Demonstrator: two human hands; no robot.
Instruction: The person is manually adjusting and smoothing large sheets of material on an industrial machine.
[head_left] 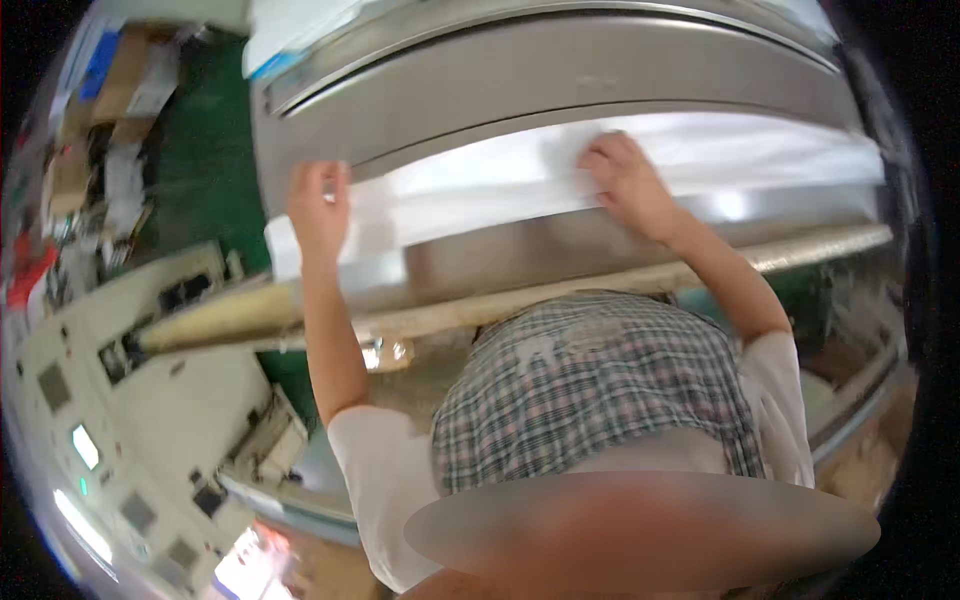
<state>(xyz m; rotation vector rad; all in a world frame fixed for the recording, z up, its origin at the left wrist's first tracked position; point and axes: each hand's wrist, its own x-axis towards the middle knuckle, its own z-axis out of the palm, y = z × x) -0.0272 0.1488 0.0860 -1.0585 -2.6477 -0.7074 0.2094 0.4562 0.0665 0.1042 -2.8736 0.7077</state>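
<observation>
A long white strip of sheet material (480, 190) lies across a flat metal surface in front of me; whether it is cloth or film I cannot tell. My left hand (320, 205) is over the strip's left part, its fingers curled in. My right hand (625, 180) is at the strip right of the middle, fingers bent together and slightly blurred. What either hand pinches, if anything, is hidden.
The metal machine (600, 65) rises behind the strip. A pale padded bar (440, 300) runs along the near edge, before my checked apron (600, 390). At lower left stands a control cabinet (150, 400) with switches. Cartons (125, 75) sit far left by the green floor (205, 150).
</observation>
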